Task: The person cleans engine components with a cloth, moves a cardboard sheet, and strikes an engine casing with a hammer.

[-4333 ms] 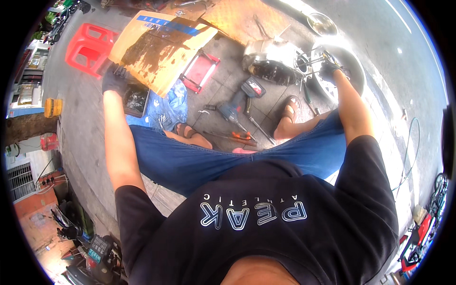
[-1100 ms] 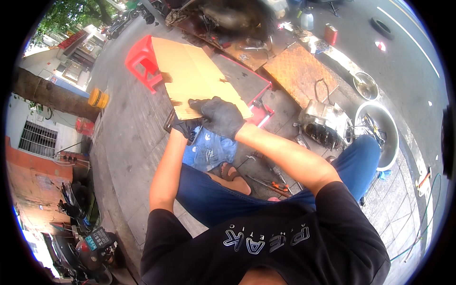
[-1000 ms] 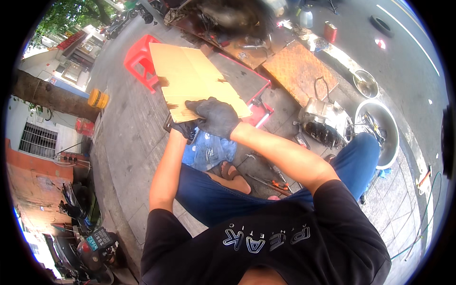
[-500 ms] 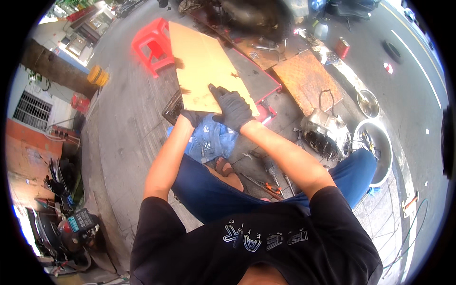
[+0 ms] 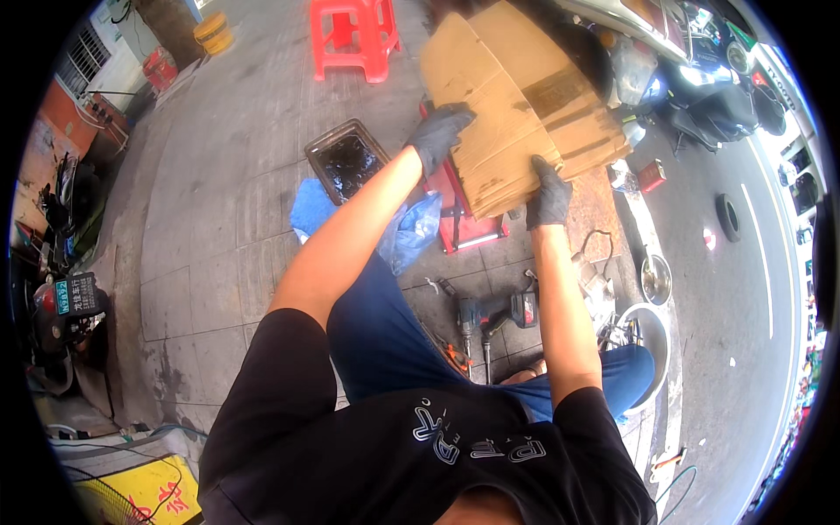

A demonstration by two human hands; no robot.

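Observation:
A folded sheet of brown cardboard, stained dark along its creases, is held up in front of me in both black-gloved hands. My left hand is closed on its left edge. At its lower right edge, my right hand grips it with the thumb over the front face. Below the sheet, part of a red metal frame shows; the rest is hidden behind the cardboard. Left of my left forearm lies a shallow tray of dark liquid, beside a crumpled blue plastic sheet.
A cordless power tool and hand tools lie on the paving between my legs. A metal engine part and a large basin of parts stand on the right. Farther off are a red stool, a red can and a parked scooter.
The cardboard has moved right and turned, now showing a second flap. My hands, formerly close together at its lower edge, are apart on its left and lower right edges. My view has swung right.

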